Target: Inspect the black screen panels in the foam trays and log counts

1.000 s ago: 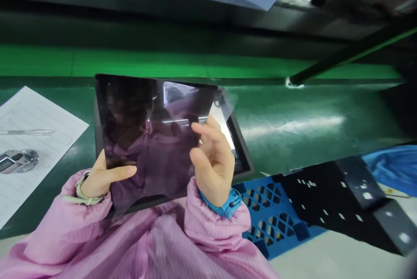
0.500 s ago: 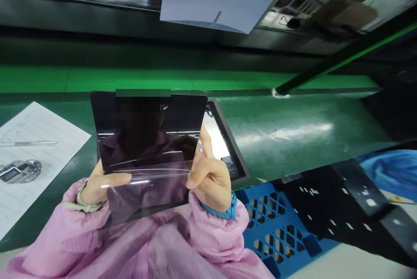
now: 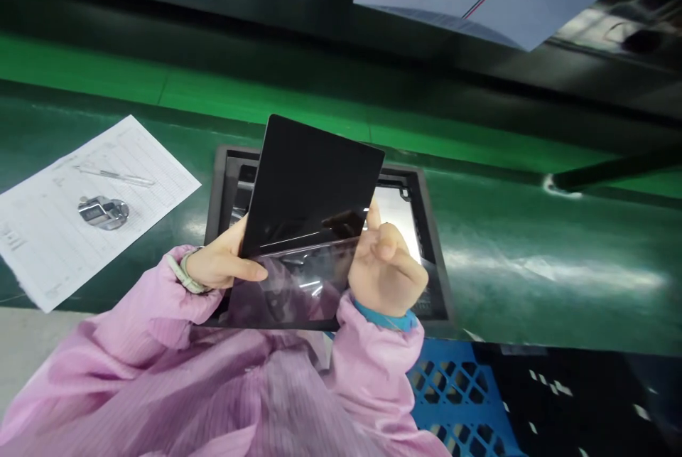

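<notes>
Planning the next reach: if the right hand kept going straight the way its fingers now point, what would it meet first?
The right hand points up and away, at the right edge of the dark panel. Straight on, it would probably meet the bright interior of the black frame lying on the green belt, though depth is hard to judge.

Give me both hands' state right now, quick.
Left hand: closed on the dark panel.
Right hand: pinching the clear film on that panel.
</notes>
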The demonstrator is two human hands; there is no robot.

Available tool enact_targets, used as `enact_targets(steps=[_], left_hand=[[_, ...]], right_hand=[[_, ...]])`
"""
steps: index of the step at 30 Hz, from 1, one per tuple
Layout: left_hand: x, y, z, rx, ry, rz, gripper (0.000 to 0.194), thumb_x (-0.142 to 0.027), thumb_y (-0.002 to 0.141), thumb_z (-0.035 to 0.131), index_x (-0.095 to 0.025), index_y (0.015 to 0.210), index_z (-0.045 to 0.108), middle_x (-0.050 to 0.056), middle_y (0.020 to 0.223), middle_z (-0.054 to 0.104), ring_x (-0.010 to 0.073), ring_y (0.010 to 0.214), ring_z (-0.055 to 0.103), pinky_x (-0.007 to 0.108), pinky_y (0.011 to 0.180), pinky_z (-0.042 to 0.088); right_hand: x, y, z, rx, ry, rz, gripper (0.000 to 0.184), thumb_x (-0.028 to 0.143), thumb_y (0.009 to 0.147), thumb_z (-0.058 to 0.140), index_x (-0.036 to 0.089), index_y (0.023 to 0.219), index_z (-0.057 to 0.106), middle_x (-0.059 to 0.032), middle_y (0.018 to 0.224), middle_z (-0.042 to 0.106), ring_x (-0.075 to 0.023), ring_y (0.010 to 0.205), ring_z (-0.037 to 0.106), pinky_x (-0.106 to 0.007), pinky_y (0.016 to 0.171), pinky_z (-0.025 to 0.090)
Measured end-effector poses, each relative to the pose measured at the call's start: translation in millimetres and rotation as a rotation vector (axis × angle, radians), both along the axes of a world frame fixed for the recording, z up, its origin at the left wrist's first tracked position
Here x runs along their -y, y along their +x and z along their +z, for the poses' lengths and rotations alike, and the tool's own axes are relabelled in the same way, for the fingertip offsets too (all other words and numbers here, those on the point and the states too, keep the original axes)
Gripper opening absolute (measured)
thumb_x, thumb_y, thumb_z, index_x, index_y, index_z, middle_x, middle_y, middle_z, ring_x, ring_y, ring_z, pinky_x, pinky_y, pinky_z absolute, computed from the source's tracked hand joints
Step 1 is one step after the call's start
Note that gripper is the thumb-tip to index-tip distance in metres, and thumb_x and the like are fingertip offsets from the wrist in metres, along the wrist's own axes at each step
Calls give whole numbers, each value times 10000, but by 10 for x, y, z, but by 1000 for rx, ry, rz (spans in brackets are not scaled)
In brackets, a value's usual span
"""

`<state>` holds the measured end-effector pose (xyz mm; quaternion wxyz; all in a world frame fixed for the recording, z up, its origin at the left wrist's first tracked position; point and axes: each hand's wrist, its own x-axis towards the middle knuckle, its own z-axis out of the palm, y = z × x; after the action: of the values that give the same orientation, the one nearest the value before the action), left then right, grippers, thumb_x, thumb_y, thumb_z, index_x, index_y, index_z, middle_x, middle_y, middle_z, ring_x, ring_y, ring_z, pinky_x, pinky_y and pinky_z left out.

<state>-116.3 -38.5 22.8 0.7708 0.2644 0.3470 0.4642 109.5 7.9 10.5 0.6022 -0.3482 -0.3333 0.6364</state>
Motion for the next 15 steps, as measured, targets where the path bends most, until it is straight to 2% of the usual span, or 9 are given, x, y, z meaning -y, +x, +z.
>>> enact_targets(steps=[2, 4, 6, 9, 12, 15], left_hand=[[-7, 18, 16, -1, -27, -11, 812, -100, 527, 870, -242, 1289, 628, 37, 1135, 763, 282, 1105, 724, 300, 828, 579], [-28, 33, 25, -19, -54, 9, 783, -75, 519, 837, -225, 1264, 649, 30, 1073, 773, 248, 992, 743, 250, 725, 555], [-59, 45, 21, -29, -106, 36, 696, -52, 506, 810, -207, 1174, 685, 6, 939, 779, 193, 815, 737, 224, 647, 523], [-99, 61, 2, -26, -205, 32, 528, -85, 533, 823, -175, 1042, 714, -3, 798, 764, 157, 666, 693, 238, 627, 514], [-114, 103, -12, -15, -277, 44, 421, -117, 569, 840, -150, 974, 727, 24, 813, 771, 183, 734, 717, 274, 709, 544], [-111, 166, -5, 58, -325, 51, 437, -140, 579, 854, -151, 999, 734, 56, 890, 784, 244, 822, 747, 329, 759, 580]], right_hand=[[0, -36, 1, 10, 52, -9, 176, 233, 665, 668, 212, 568, 523, 12, 1061, 726, -180, 1020, 678, -401, 1056, 494], [-3, -91, -6, 88, 94, -98, 77, 269, 724, 720, 239, 736, 650, 16, 1086, 702, -172, 1054, 667, -388, 1046, 498], [-16, -144, -31, 226, 107, -256, 257, 299, 723, 794, 261, 953, 687, 18, 1065, 679, -138, 992, 651, -339, 968, 516], [-46, -186, -91, 406, 17, -400, 553, 339, 669, 857, 259, 1147, 588, 36, 951, 641, -96, 804, 614, -272, 782, 518], [-55, -169, -137, 485, -121, -367, 707, 394, 648, 850, 241, 1237, 489, 67, 849, 590, -72, 680, 580, -232, 661, 490], [-1, -77, -152, 492, -208, -299, 828, 454, 670, 825, 216, 1368, 448, 76, 839, 571, -38, 616, 511, -194, 594, 441]])
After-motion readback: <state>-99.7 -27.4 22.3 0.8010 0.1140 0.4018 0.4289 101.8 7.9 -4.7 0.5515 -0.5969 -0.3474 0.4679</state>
